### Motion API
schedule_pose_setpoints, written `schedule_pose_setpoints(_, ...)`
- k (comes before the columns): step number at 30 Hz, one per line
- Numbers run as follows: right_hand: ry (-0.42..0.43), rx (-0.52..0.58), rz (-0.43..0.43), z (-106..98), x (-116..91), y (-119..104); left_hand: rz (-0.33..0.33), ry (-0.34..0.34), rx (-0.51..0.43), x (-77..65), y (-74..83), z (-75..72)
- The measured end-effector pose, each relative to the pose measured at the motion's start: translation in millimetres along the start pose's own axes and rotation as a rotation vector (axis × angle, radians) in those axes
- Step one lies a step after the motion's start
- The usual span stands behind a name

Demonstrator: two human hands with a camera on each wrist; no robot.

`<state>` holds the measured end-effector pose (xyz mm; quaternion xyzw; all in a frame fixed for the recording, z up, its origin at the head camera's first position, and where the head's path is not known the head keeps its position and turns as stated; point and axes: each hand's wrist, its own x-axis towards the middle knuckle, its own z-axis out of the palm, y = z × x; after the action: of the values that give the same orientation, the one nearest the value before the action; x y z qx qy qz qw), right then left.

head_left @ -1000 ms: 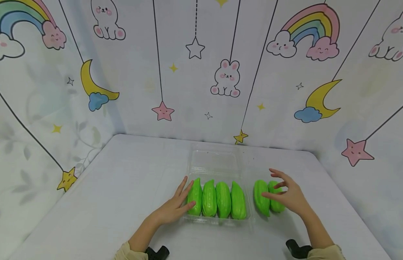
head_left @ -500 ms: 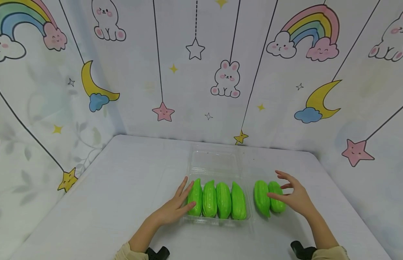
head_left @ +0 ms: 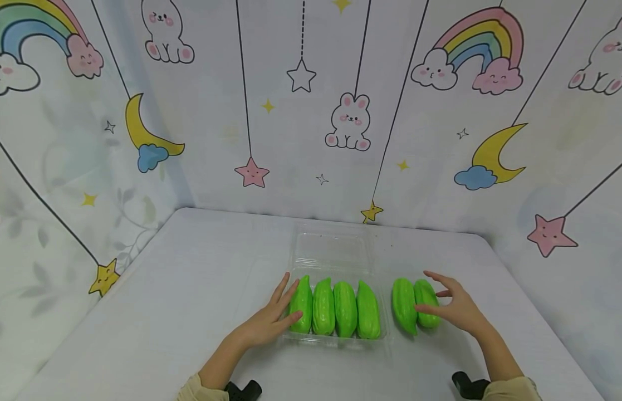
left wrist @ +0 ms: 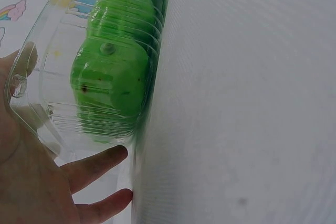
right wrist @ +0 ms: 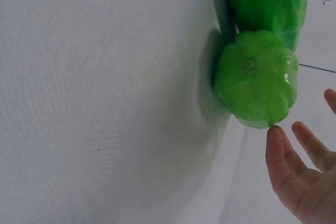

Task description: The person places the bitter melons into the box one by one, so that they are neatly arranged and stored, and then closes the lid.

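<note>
A clear plastic tray point(head_left: 336, 250) with its lid laid open behind holds several green ridged gourds point(head_left: 334, 309) side by side. My left hand point(head_left: 268, 320) lies flat against the tray's left side with straight fingers; in the left wrist view the fingers point(left wrist: 94, 163) touch the tray wall point(left wrist: 47, 77) in front of the nearest gourd point(left wrist: 110, 85). Two more gourds lie on the table right of the tray, one point(head_left: 403, 303) beside the other point(head_left: 424, 291). My right hand point(head_left: 453, 309) is spread beside them, and one fingertip point(right wrist: 275, 140) touches the near gourd's point(right wrist: 254, 77) end.
The white table point(head_left: 190, 289) is walled behind and on both sides by a cloth printed with rainbows, moons and rabbits point(head_left: 348, 120). Black wrist mounts point(head_left: 243, 388) show at the bottom edge. Bare table lies to the left of the tray.
My right hand has slid a little right and down, from over the two loose gourds to beside the right one. The left hand and the tray have not moved.
</note>
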<state>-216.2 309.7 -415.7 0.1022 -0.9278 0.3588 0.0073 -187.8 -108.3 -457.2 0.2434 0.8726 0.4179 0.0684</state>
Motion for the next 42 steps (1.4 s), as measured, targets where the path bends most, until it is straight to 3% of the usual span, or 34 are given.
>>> schedule_pose_setpoints(15, -0.17, 0.071, 0.061, 1.2, 2.9, 14.2, -0.003, -0.001, -0.002, -1.3, 2.7, -1.4)
schedule_pose_setpoints(42, -0.208, 0.132, 0.075, 9.7, 5.1, 29.2, -0.009, 0.0, 0.0, -1.7, 3.7, -0.8)
